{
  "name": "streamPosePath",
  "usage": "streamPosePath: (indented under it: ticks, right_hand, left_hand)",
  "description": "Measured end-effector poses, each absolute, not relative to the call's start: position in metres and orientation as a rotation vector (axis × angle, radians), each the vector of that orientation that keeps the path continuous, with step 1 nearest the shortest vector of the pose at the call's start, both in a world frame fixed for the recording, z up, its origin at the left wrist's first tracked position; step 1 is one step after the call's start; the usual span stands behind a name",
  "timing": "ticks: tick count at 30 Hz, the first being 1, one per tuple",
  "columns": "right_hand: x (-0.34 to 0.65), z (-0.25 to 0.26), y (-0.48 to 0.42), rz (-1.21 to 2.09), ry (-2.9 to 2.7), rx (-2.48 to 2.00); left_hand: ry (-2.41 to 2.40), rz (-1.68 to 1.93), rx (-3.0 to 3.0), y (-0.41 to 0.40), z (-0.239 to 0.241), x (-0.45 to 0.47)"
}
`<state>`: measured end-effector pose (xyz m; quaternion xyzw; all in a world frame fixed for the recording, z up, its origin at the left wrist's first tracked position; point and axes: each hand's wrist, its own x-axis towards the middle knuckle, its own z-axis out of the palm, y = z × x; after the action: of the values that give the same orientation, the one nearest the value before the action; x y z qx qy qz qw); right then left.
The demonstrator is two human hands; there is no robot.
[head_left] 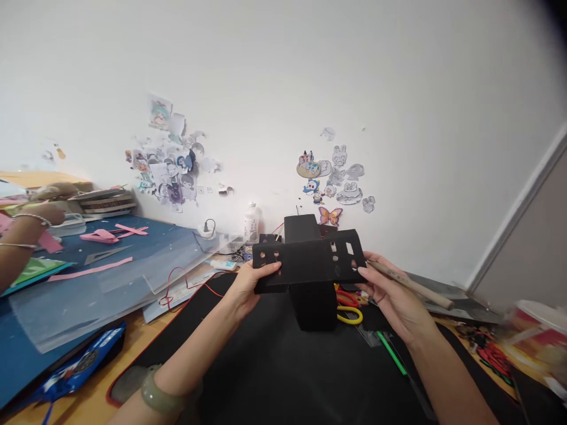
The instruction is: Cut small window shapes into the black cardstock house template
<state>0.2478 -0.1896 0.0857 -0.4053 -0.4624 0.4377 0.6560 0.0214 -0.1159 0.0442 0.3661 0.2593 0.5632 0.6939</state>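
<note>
Between my two hands is a black cardboard piece (305,260), folded into a cross-like shape with small cut-out holes in its left and right flaps. My left hand (248,286) grips the left flap, thumb on top near two round holes. At the right flap's edge, my right hand (392,295) pinches the card and also holds a pencil-like craft knife or pen (411,286), its kind unclear, slanting out to the right. Yellow-handled scissors (351,316) and a red loop handle (348,295) lie just behind the card on the black mat (261,366).
A green stick (392,353) lies on the mat's right. Clear plastic sheets (101,307), pink strips (91,268) and a blue packet (86,360) are at left. A white bottle (252,223) stands by the wall. Another person's hand (42,215) works at far left. A red-and-white tub (535,333) stands right.
</note>
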Motion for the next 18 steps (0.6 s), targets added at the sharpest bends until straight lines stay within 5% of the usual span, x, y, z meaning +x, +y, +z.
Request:
streamPosePath:
  ticks: [18]
  right_hand:
    - [0.275, 0.057, -0.156, 0.896, -0.820, -0.890]
  left_hand:
    - [0.277, 0.969, 0.997, -0.104, 0.028, 0.032]
